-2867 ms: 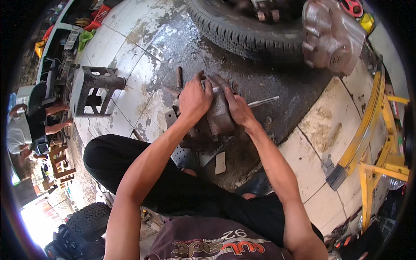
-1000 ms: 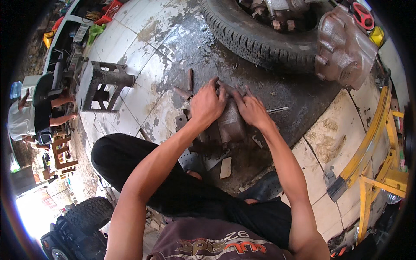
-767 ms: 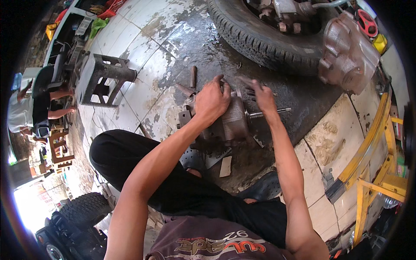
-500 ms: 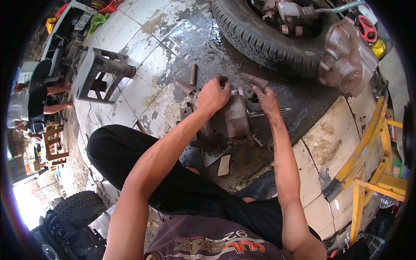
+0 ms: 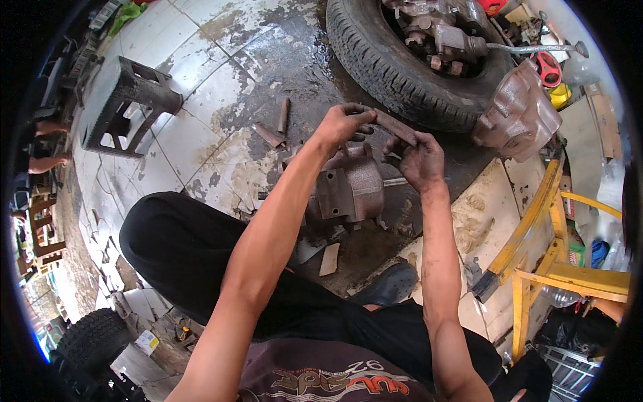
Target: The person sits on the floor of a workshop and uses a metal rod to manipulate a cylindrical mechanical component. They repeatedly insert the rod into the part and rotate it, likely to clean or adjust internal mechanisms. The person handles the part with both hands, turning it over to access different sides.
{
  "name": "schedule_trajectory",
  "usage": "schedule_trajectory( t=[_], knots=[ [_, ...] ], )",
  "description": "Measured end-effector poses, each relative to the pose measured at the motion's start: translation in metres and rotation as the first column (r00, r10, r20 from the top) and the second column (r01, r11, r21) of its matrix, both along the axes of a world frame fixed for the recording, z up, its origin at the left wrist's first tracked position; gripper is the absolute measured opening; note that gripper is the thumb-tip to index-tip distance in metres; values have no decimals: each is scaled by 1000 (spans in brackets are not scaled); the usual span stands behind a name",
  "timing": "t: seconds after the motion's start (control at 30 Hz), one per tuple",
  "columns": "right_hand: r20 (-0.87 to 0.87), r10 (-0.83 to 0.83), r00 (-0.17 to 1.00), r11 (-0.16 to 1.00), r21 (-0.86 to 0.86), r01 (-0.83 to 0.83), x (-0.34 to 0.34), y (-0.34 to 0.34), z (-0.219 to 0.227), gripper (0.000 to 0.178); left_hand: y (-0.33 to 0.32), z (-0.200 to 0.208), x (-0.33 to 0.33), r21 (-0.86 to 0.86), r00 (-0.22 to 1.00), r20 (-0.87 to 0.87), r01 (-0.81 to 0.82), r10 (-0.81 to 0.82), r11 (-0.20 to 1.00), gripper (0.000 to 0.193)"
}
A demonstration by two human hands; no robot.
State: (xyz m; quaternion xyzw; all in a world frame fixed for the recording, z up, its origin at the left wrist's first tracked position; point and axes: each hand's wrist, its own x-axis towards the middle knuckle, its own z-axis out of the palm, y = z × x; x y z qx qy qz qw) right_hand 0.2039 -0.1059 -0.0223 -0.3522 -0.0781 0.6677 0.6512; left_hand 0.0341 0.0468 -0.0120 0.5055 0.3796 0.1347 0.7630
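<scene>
Between my two hands is a brown rolled strip (image 5: 395, 126), possibly sandpaper. My right hand (image 5: 423, 159), fingers curled and dark with grime, grips its right end. The fingertips of my left hand (image 5: 348, 126) pinch at the other end; the contact is partly hidden by the fingers. Just below the hands, a grey-brown cast metal housing (image 5: 365, 191) rests on the wet, stained floor, with a thin metal shaft (image 5: 395, 181) at its right side. Left of the housing lie two more brown pieces, an upright-looking roll (image 5: 284, 116) and a tilted one (image 5: 269, 136).
A tyre (image 5: 402, 87) with metal parts inside lies at the far right, a second casting (image 5: 519, 117) against it. A yellow metal frame (image 5: 529, 228) stands at right, a dark plastic stool (image 5: 127, 110) at left. A small light scrap (image 5: 329, 259) lies near my feet.
My right hand has raised the brown strip off the floor area beside the housing. My left hand has left the housing and moved up and right to the strip. The view has shifted.
</scene>
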Motion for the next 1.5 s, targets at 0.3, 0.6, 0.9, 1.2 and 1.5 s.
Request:
schedule_trajectory(
  t=[0.3,0.6,0.9,1.2,1.5],
  knots=[
    [101,-64,993,998,-6,65,-18,-6,16,65,3,-8,3,113,996,25,79,-83,990,32],
    [583,153,798,966,-259,3,-28,9,4,30,1,27,-2,34,959,-243,156,-143,987,49],
    [908,243,341,964,-265,19,-21,23,-15,26,0,-17,-13,303,961,-274,121,-35,945,42],
    [831,441,338,891,-450,-56,-14,28,-31,35,-40,33,-43,512,739,-657,585,-152,629,42],
    [692,209,691,957,-291,3,-23,31,-75,33,-48,75,-53,472,567,-769,815,-294,337,62]
  ],
)
